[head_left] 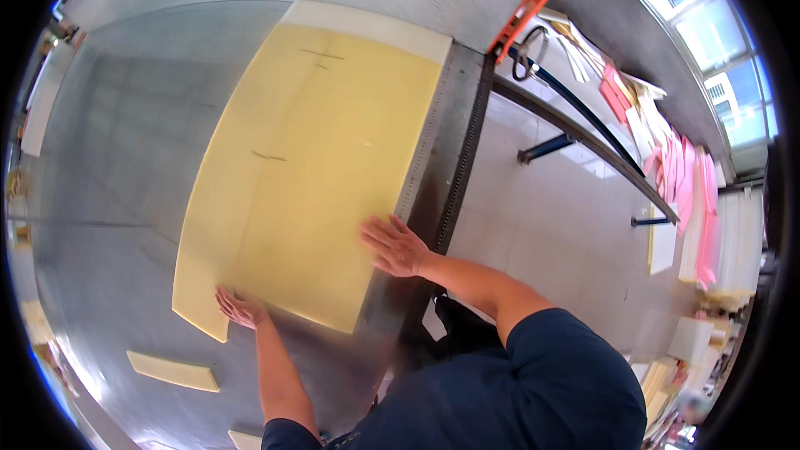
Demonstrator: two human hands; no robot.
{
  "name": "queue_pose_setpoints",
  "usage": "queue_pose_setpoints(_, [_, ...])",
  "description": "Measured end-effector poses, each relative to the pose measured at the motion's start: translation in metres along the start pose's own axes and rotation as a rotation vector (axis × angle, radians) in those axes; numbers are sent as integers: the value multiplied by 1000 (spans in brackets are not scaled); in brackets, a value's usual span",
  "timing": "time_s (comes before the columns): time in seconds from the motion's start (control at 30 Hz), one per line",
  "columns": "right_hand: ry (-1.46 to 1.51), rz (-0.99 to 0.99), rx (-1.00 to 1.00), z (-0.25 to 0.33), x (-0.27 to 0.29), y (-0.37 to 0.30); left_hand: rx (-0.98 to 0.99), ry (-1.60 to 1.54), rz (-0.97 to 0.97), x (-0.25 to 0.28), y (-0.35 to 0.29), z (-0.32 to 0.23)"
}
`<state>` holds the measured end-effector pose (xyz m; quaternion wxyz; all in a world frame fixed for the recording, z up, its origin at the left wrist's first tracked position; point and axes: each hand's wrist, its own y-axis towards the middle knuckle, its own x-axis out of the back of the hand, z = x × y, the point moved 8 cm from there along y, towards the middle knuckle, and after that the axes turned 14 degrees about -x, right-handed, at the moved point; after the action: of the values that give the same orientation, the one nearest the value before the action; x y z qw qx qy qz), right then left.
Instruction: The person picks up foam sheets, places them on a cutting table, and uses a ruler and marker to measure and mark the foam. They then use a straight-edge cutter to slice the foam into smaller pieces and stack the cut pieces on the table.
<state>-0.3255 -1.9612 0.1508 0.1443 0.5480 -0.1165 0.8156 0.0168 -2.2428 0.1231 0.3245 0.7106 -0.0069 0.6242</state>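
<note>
A large pale yellow foam sheet [308, 175] lies flat on the grey metal table [117, 175]. Short dark lines are drawn on its upper half, and a whitish band [375, 27] runs along its far end. My left hand [239, 307] touches the near edge of the sheet, fingers stretched out. On the right long edge rests my right hand [395, 247], open, its slightly blurred fingers spread over the foam. Neither hand grips anything. A narrow yellow foam strip [173, 371] lies on the table to the left of my left hand.
An orange metal bracket [523, 21] and a round dark handle [530, 54] stand at the far right table corner. A dark curved rail [583, 137] extends rightward. Pink and white foam offcuts [683, 175] are piled by the wall. Another small foam piece [244, 439] lies near my left elbow.
</note>
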Motion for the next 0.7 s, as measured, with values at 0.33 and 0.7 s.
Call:
queue_pose_setpoints(0.33, [-105,-7,24,8,0,-24,81,-151,31,24,1,-20])
queue_pose_setpoints(0.7, [-132,-41,75,9,-14,-32,67,-141,-66,33,-12,-20])
